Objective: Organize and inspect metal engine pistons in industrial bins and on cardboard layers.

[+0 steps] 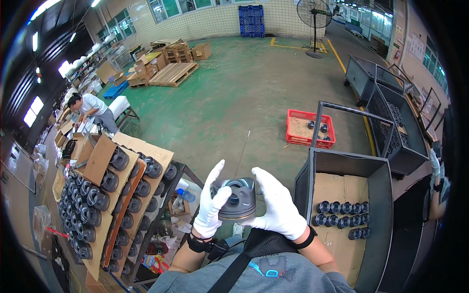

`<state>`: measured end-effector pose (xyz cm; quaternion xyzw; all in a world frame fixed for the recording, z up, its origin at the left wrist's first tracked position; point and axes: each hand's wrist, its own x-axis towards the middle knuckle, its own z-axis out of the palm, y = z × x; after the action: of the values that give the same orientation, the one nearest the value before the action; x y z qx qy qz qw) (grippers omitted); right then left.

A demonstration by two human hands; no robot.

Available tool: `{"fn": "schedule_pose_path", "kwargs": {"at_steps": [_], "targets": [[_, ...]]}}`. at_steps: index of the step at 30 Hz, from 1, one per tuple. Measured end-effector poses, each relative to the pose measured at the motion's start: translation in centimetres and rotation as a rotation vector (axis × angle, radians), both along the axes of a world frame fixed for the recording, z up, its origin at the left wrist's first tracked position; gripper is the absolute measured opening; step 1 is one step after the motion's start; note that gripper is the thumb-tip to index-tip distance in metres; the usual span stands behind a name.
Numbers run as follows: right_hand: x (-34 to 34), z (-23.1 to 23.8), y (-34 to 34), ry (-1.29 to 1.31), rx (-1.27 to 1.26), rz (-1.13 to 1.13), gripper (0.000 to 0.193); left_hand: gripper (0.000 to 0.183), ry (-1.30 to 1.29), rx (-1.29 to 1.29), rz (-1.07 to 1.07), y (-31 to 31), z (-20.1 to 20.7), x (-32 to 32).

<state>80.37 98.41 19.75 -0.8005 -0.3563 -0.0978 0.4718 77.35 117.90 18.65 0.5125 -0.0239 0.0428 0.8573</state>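
Observation:
A dark grey engine piston is held up in front of my body, its hollow side tilted upward and its ring grooves low down. My left hand, in a white glove, grips the piston's left side, the thumb over its upper edge and a finger stretched up. Around the right side curves my white-gloved right hand, its thumb at the lower edge and its fingers extended. To the left, many similar pistons stand in rows on tilted boards. More pistons sit in rows inside a grey metal cart on the right.
A red crate holding a few pistons stands on the floor ahead. Other metal carts line the right. At the far left a co-worker bends over a bench. Pallets, cartons and a floor fan are farther back.

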Motion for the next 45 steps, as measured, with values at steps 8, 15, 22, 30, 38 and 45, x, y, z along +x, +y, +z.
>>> {"fn": "schedule_pose_path", "kwargs": {"at_steps": [8, 15, 22, 30, 38, 45], "targets": [[0.9, -2.8, -0.1, -0.048, 0.287, 0.037, 0.078, 0.111, -0.240, 0.590, 0.151, -0.1, 2.1, 1.0], [1.4, -2.6, 0.2, 0.275, 0.541, 0.079, 0.077, 0.082, 0.385, -0.657, -0.472, -1.7, -2.1, 5.1], [3.7, -2.8, -0.7, -0.290, -0.015, -0.254, 0.092, 0.074, 0.390, -0.736, -0.565, -1.7, -2.6, 6.9], [4.7, -2.0, 0.4, 0.015, 0.087, -0.167, 0.102, 0.054, 0.334, -0.347, -0.327, -0.1, -2.3, 9.2], [6.8, -2.9, 2.9, -0.067, 0.243, -0.252, 0.078, 0.063, -0.116, -0.084, -0.371, 2.0, -0.1, 11.2], [8.4, -2.0, 4.3, -0.529, 0.102, -0.282, 0.071, 0.054, 0.534, -0.745, -0.694, 3.2, -1.1, 13.9]]}}
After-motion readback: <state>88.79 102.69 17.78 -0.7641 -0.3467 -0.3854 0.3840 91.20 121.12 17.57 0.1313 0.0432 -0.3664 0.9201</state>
